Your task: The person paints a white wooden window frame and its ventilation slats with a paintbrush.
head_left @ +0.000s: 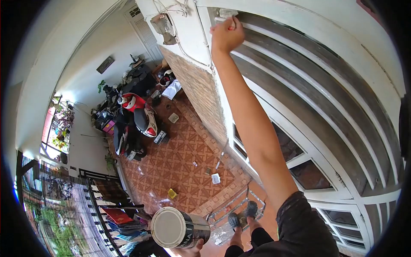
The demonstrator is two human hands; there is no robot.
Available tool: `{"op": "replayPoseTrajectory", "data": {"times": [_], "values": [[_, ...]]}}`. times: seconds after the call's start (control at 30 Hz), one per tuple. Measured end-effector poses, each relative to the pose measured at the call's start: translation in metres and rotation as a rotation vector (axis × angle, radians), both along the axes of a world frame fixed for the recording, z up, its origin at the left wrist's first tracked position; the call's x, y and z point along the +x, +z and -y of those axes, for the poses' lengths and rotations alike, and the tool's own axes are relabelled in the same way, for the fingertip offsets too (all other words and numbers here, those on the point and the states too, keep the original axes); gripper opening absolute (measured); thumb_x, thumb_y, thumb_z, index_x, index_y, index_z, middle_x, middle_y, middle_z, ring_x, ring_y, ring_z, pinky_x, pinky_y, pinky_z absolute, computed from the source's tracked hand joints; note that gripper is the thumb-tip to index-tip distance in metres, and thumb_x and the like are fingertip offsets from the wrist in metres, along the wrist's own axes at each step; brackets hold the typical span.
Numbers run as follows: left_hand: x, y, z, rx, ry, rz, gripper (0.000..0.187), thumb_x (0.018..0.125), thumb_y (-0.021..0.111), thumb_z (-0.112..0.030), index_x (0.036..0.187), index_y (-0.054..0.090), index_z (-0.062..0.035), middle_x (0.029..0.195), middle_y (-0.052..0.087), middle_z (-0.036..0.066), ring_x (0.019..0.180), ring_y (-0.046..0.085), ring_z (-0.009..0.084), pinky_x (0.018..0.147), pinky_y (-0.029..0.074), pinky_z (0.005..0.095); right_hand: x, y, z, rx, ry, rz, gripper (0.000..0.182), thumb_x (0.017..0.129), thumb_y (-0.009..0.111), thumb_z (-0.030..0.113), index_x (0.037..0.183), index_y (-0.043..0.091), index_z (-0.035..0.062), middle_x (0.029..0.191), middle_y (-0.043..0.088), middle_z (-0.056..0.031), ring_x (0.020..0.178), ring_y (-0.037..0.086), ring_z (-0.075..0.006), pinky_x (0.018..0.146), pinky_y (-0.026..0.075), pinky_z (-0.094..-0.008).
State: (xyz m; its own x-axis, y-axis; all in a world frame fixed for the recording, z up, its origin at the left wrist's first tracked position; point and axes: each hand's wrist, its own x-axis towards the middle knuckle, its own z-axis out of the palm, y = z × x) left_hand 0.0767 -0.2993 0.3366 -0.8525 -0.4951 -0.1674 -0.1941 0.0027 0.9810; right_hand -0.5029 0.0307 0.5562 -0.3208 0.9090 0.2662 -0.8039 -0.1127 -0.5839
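My left hand [195, 249] grips a paint can [169, 227] low in the view. The can has a pale round lid facing me and a dark label on its side. High up, my right hand [227, 35] is closed at the end of my raised arm, right at the top left corner of the slatted vent [299, 81] above the window. Something whitish and crumpled [226, 15] shows just beyond its fingers; I cannot tell whether they hold it. White edges run along the vent's grey-brown slats.
I stand on a metal ladder or scaffold [214, 214] above a tiled floor [184, 158]. Motorbikes [139, 115] stand against the far wall. A long-handled tool [221, 154], a white container [215, 178] and a yellow item [172, 193] are below. An electric meter box [165, 28] hangs nearby.
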Motion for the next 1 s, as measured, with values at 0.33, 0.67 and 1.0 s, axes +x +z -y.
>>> {"op": "replayPoseTrajectory", "data": {"times": [0.33, 0.67, 1.0], "values": [[-0.007, 0.032, 0.009, 0.335, -0.104, -0.028, 0.127, 0.054, 0.103, -0.028, 0.154, 0.028, -0.0051, 0.150, 0.044, 0.018, 0.132, 0.048, 0.0300, 0.111, 0.044, 0.0460, 0.042, -0.004, 0.014, 0.054, 0.447, 0.274, 0.021, 0.094, 0.060, 0.008, 0.106, 0.068, -0.0068, 0.067, 0.066, -0.0152, 0.049, 0.064, -0.0202, 0.042, 0.051, -0.0311], [-0.004, -0.004, 0.011, -0.128, 0.053, -0.220, 0.136, 0.053, 0.103, -0.035, 0.156, 0.020, -0.0027, 0.152, 0.038, 0.018, 0.134, 0.044, 0.0294, 0.114, 0.039, 0.0450, 0.080, -0.028, 0.014, -0.034, 0.242, 0.053, 0.024, 0.103, 0.056, 0.016, 0.116, 0.064, -0.0024, 0.070, 0.068, -0.0144, 0.053, 0.065, -0.0211, 0.050, 0.055, -0.0308], [-0.006, 0.015, -0.004, -0.160, -0.007, -0.112, 0.138, 0.056, 0.102, -0.033, 0.158, 0.014, -0.0048, 0.154, 0.035, 0.019, 0.136, 0.042, 0.0317, 0.115, 0.038, 0.0469, 0.086, -0.018, -0.004, 0.076, 0.246, 0.048, 0.025, 0.104, 0.053, 0.017, 0.117, 0.065, -0.0012, 0.071, 0.068, -0.0138, 0.056, 0.066, -0.0205, 0.052, 0.054, -0.0306]]}}
